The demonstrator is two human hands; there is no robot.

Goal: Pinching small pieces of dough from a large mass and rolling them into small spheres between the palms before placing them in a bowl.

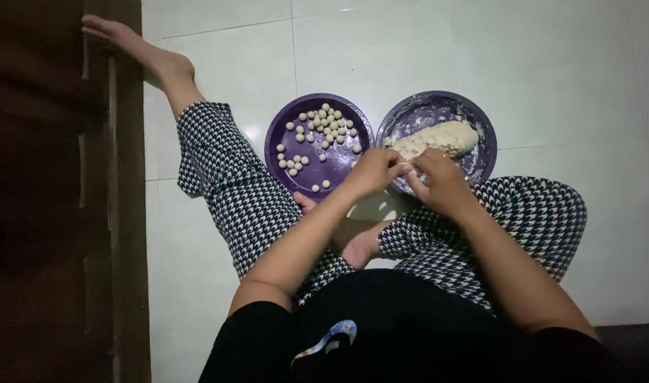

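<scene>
I sit on a white tiled floor with two purple round plates before me. The left plate (294, 119) holds several small pale dough balls (324, 129). The right plate (485, 150) carries a long lump of pale dough (438, 138). My left hand (370, 172) and my right hand (438, 181) meet between the plates at their near edge, fingertips pinched together on a small bit of dough (404, 167), which is mostly hidden by my fingers.
A dark wooden door or cabinet (55, 191) runs along the left side. My left leg in patterned trousers (225, 170) stretches toward it, and my right knee (544, 213) is bent beside the right plate. White floor tiles (551, 64) lie beyond the plates.
</scene>
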